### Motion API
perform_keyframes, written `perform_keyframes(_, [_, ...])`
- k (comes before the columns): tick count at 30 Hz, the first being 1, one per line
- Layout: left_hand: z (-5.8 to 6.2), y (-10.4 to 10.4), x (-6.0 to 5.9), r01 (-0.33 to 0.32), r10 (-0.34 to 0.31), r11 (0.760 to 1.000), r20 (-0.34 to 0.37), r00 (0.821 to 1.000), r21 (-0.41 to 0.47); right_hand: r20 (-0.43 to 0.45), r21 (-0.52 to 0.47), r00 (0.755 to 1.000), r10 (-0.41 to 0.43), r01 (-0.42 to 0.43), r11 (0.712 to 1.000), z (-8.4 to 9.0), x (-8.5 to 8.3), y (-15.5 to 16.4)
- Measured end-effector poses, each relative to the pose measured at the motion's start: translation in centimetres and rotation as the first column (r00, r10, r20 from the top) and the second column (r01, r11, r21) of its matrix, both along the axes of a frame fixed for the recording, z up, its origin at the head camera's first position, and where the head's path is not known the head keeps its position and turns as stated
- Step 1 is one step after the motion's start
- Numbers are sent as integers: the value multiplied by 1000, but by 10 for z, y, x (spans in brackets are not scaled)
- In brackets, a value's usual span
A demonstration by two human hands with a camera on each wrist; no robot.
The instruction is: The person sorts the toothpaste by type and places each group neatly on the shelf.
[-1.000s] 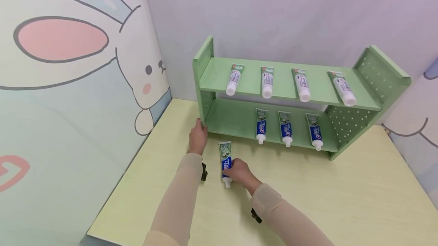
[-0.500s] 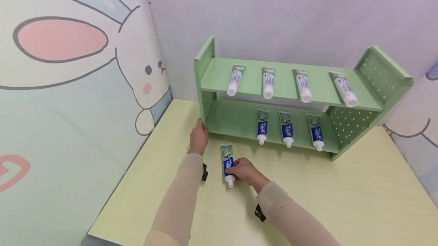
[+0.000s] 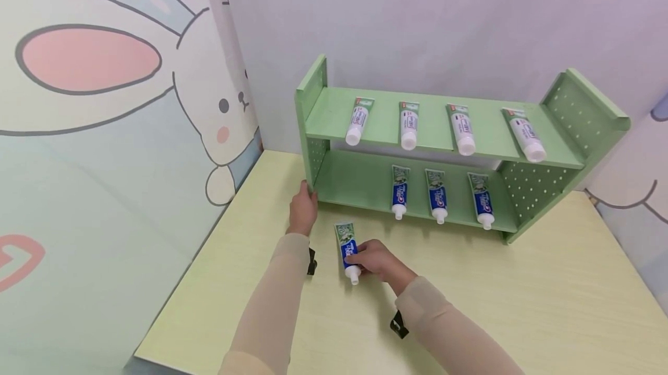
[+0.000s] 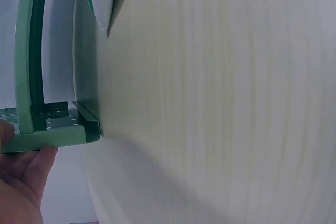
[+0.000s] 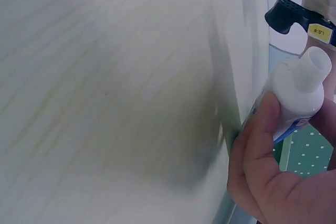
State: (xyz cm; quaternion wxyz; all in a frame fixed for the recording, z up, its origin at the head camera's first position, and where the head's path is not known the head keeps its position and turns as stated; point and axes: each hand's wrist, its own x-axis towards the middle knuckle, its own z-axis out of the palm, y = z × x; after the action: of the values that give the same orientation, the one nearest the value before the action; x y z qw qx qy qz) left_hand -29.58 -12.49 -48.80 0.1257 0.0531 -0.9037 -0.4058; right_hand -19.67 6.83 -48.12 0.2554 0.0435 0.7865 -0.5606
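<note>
My right hand (image 3: pixel 371 258) grips a blue and green toothpaste tube (image 3: pixel 347 249) near its white cap, just above the pale yellow table (image 3: pixel 469 282). In the right wrist view the fingers (image 5: pixel 262 150) curl round the tube (image 5: pixel 296 90) below the cap. My left hand (image 3: pixel 304 208) holds the front left corner of the green two-tier shelf (image 3: pixel 313 131); in the left wrist view the hand (image 4: pixel 21 182) rests against that shelf corner (image 4: pixel 58 135). Three matching blue tubes lie on the lower tier, the nearest (image 3: pixel 399 192) just beyond my right hand. Several white tubes lie on the upper tier.
A wall with a cartoon rabbit (image 3: pixel 104 131) stands close on the left, and a plain wall runs behind the shelf. The left part of the lower tier (image 3: pixel 349 186) holds nothing. Black wrist cameras (image 3: pixel 399 325) sit on both sleeves.
My right hand has lifted the toothpaste tube slightly and carried it a little to the right and toward the shelf. The left hand has stayed on the shelf corner.
</note>
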Motion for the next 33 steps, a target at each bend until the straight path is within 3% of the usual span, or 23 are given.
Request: perform_keyframes(33, [0,-1,1,1,-1,1000,-24,1000,5,-64,-86,997,32,-38,996,38,-1,4])
